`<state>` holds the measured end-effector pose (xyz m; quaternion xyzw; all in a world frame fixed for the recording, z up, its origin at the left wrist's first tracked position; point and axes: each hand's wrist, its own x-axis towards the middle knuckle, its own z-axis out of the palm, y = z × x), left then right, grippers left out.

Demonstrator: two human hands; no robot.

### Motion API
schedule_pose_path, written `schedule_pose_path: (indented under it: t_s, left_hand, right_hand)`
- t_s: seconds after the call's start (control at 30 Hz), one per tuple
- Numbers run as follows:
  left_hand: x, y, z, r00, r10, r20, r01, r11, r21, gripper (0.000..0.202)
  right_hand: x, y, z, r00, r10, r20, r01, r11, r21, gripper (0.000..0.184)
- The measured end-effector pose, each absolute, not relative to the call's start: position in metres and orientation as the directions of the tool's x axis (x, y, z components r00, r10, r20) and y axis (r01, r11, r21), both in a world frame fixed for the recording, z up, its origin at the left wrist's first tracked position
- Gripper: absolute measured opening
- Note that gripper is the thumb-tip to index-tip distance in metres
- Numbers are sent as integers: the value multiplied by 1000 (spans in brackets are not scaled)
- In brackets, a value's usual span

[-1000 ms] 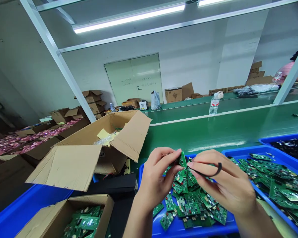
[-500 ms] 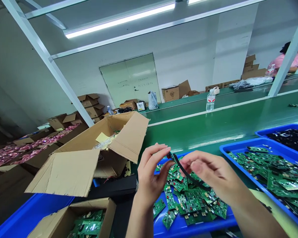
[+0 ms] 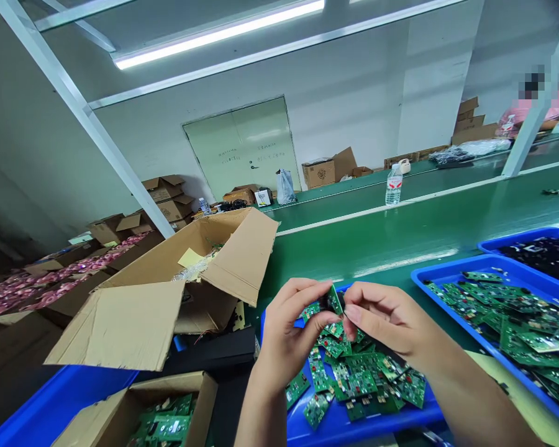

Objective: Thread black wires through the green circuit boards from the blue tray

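Note:
My left hand pinches a small green circuit board, tilted nearly on edge, between thumb and fingers. At the board's right edge, the closed thumb and fingertips of my right hand meet it. A bit of black strip shows between those fingertips and the board; the rest is hidden by the fingers. Below both hands, a blue tray bears a heap of loose green circuit boards.
On the right, a second blue tray holds more boards; another tray behind it holds black parts. An open carton and a smaller box of boards stand left. A water bottle stands on the green bench.
My right hand has moved closer to my left, its fingertips now at the board. The long, curved black strip that stretched below my right hand no longer shows at length.

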<state>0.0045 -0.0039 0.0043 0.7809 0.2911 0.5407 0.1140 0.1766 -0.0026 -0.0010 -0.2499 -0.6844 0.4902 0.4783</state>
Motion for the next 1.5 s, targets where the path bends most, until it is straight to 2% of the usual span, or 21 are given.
schedule_pose_path:
  t_s: [0.1, 0.23, 0.43, 0.7, 0.87, 1.03, 1.1, 1.17, 1.27, 1.33, 1.4, 1.5]
  left_hand:
    - [7, -5, 3, 250, 670, 699, 262, -742, 617, 30]
    - [11, -7, 2, 266, 734, 625, 182, -675, 715, 36]
    - [16, -9, 0, 284, 747, 602, 330, -665, 669, 41]
    - [22, -7, -2, 281, 785, 552, 388, -619, 683, 29]
    - [22, -6, -1, 324, 779, 537, 424, -627, 653, 29]
    - [27, -5, -3, 334, 786, 521, 498, -616, 610, 28]
    - [26, -6, -2, 291, 774, 562, 519, -621, 587, 26]
    - [24, -7, -1, 219, 764, 608, 517, -619, 592, 25]
    - [21, -6, -1, 127, 785, 606, 452, -590, 669, 23]
    - [21, -4, -3, 74, 802, 592, 394, -569, 722, 23]
    - [23, 0, -7, 29, 808, 589, 356, -558, 749, 22]
    - [26, 7, -12, -56, 790, 611, 400, -543, 738, 20]
  right_hand:
    - [180, -4, -1, -401, 813, 422, 16, 467, -884, 22]
    - [182, -5, 0, -342, 766, 545, 172, 621, -765, 18]
    - [178, -3, 0, -269, 728, 630, 347, 684, -642, 17]
    - [177, -4, -1, -315, 672, 670, 563, 701, -439, 17]
    - [174, -3, -4, -283, 678, 678, 622, 668, -408, 19]
    - [171, 4, -10, -191, 639, 745, 751, 584, -308, 18]
    - [177, 11, -11, -113, 675, 729, 806, 492, -330, 18]
    - [188, 18, -11, -52, 769, 637, 787, 424, -448, 18]
    - [202, 21, -8, -135, 896, 424, 526, 427, -736, 15]
    - [205, 18, -7, -258, 907, 333, 312, 405, -860, 16]
    - [202, 14, -8, -341, 894, 291, 202, 372, -906, 17]
    - [195, 12, -9, -362, 888, 285, 182, 367, -912, 14]
